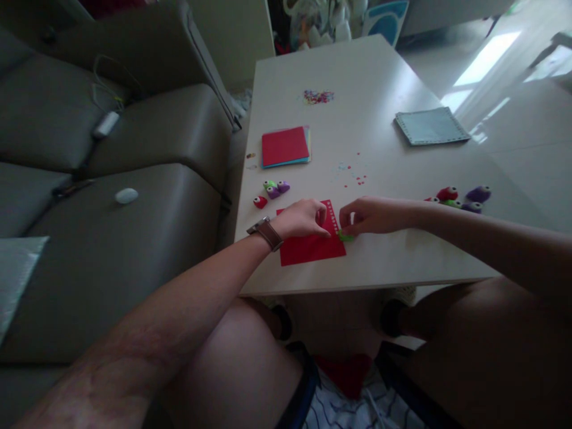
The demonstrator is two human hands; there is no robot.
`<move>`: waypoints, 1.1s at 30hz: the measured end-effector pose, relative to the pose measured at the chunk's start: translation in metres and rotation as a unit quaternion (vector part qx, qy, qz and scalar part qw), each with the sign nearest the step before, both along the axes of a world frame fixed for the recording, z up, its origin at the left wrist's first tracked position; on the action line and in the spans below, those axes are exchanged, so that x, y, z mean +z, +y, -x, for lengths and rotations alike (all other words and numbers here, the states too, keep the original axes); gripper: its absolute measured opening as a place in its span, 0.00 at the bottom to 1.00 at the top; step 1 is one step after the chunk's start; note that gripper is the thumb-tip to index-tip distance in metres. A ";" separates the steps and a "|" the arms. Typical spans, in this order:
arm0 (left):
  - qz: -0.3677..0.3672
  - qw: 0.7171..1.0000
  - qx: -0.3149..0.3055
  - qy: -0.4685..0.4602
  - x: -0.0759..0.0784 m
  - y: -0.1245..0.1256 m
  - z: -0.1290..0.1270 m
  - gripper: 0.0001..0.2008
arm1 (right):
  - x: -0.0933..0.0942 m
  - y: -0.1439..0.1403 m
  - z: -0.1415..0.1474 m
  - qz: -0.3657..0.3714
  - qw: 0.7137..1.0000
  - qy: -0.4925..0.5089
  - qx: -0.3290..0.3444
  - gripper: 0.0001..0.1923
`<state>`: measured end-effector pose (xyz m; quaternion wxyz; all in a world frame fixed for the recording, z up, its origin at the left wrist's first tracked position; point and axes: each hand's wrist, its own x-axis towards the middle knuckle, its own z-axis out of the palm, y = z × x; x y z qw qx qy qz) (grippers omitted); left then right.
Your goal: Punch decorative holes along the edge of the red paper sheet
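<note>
A red paper square (308, 250) lies near the front edge of the pale table (384, 268), with a row of small punched holes along its right edge. My left hand (304, 218), watch on the wrist, rests on the sheet with its fingers curled, holding it down. My right hand (369, 215) pinches a small green punch (345, 236) at the sheet's right edge.
Small punches lie left (271, 191) and right (465, 198) of my hands. A stack of coloured paper (286, 146), a pale blue sheet (431, 126), and scattered confetti (318, 96) lie farther back. A grey sofa (111, 196) stands to the left.
</note>
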<state>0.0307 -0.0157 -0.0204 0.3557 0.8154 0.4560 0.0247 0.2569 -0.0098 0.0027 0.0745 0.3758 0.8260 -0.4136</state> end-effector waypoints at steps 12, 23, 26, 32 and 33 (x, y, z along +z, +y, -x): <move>-0.002 1.000 -0.002 0.008 -0.002 0.001 0.000 0.18 | 0.005 -0.005 0.006 0.023 1.000 -0.004 -0.017 0.14; -0.004 1.000 0.001 0.003 0.001 -0.001 0.000 0.18 | 0.004 -0.005 0.006 0.037 0.999 0.011 -0.006 0.14; -0.007 1.000 0.000 0.008 0.002 -0.001 -0.001 0.18 | 0.001 -0.004 0.005 0.034 0.999 0.015 -0.010 0.14; -0.017 1.000 -0.006 0.005 -0.003 0.001 0.000 0.17 | -0.005 -0.005 0.005 0.017 0.999 0.026 -0.013 0.16; -0.016 1.000 -0.007 0.002 -0.003 0.001 0.000 0.17 | -0.006 -0.004 0.005 0.018 0.999 0.031 -0.012 0.17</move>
